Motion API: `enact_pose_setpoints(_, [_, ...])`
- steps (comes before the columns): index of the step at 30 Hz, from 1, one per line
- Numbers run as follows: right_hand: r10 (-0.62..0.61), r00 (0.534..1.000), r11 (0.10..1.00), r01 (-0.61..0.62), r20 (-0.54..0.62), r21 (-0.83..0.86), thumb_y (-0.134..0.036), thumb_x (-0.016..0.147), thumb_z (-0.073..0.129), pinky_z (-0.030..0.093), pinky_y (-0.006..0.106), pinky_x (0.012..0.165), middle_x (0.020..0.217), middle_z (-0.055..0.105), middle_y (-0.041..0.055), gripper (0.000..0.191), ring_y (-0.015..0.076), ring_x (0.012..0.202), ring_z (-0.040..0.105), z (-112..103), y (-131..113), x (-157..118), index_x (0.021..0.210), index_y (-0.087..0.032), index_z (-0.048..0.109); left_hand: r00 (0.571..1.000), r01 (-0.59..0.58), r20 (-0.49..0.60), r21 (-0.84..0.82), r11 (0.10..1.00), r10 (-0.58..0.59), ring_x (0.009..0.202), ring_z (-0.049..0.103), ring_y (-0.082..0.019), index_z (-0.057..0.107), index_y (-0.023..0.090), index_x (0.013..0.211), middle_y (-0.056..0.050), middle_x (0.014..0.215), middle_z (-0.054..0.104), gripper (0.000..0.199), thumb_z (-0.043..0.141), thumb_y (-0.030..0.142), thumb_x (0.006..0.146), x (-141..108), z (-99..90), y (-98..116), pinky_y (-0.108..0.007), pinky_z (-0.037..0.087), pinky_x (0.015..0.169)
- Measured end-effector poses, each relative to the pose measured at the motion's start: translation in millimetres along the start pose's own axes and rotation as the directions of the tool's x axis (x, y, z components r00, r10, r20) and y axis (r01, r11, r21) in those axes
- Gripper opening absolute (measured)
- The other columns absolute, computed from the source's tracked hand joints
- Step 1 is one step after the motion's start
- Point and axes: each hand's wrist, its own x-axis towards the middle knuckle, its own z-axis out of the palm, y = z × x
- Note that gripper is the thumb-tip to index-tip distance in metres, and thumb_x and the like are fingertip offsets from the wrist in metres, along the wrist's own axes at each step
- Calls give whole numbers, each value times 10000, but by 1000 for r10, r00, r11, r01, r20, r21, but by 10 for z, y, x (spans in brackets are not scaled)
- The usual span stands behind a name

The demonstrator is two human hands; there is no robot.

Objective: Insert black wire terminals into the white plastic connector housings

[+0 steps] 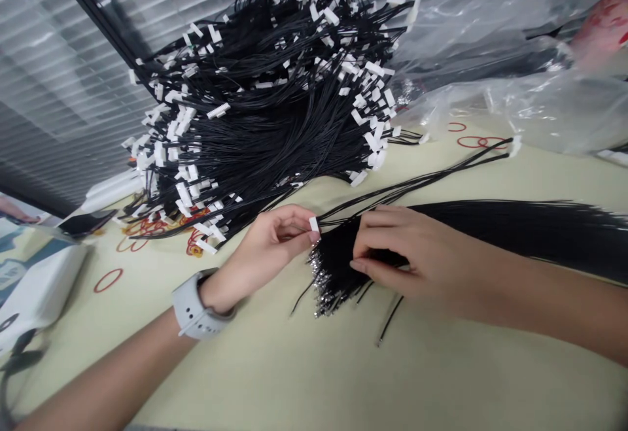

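Note:
My left hand (282, 238) pinches a small white connector (314, 224) between thumb and fingertips. Several black wires run from that connector up and right to another white connector (515, 146) on the table. Over the loose black wires (338, 254) is my right hand (392, 248), its thumb and fingers closed near the wires; what lies between the fingertips is too small to make out. Metal terminals (321, 280) tip the near end of the loose wires, just below my left fingertips. The loose bundle extends right under my right hand and forearm.
A tall heap of black cables (275, 110) with white connectors stands at the back. Clear plastic bags (490, 38) lie at the back right. Red rubber bands (108, 280) are scattered on the pale table (343, 379). At the far left sits a white device (49, 287) with a dark cord.

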Motion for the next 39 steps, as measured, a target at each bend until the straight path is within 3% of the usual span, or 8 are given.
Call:
enact_pose_setpoints(6, [240, 968, 970, -237, -74, 51, -198, 861, 458, 377, 238, 598, 713, 603, -31, 166, 98, 637, 517, -32, -15, 16, 759, -196, 589, 999, 50, 4, -32, 998, -50, 681, 555, -82, 593, 139, 853, 6, 748, 609, 108, 640, 156, 758, -12, 6, 23, -189, 434, 640])
enact_pose_setpoints(14, [321, 928, 947, -309, -189, 94, -291, 813, 536, 346, 223, 530, 587, 563, -56, 171, 76, 518, 465, -4, -64, -2, 670, -202, 566, 997, 58, 59, -157, 986, -49, 675, 516, -55, 566, 137, 864, 21, 731, 584, 81, 612, 155, 799, -46, 16, 22, -157, 401, 634])
enact_pose_setpoints(22, [203, 958, 978, -191, -204, 78, -181, 807, 533, 359, 218, 580, 669, 611, -37, 132, 79, 591, 509, 24, -56, 44, 710, -192, 623, 994, 68, 103, -226, 972, -45, 674, 502, -55, 559, 136, 861, 20, 729, 583, 72, 605, 152, 808, -47, 39, 27, -160, 389, 634])
enact_pose_setpoints(29, [275, 926, 961, -258, -259, 97, -221, 813, 518, 346, 215, 539, 582, 555, -52, 159, 66, 519, 465, 21, -47, 27, 671, -188, 583, 990, 91, 124, -252, 963, -61, 651, 495, -49, 548, 140, 857, 37, 685, 575, 68, 587, 107, 810, -71, 55, 41, -156, 381, 625])
enact_pose_setpoints(39, [247, 936, 969, -241, -251, 58, -200, 807, 511, 328, 216, 517, 548, 520, -61, 181, 50, 463, 413, 28, -28, 16, 635, -179, 564, 990, 115, 110, -294, 949, -86, 681, 530, -57, 583, 151, 870, 29, 719, 610, 114, 620, 96, 777, -64, 63, 36, -163, 402, 657])
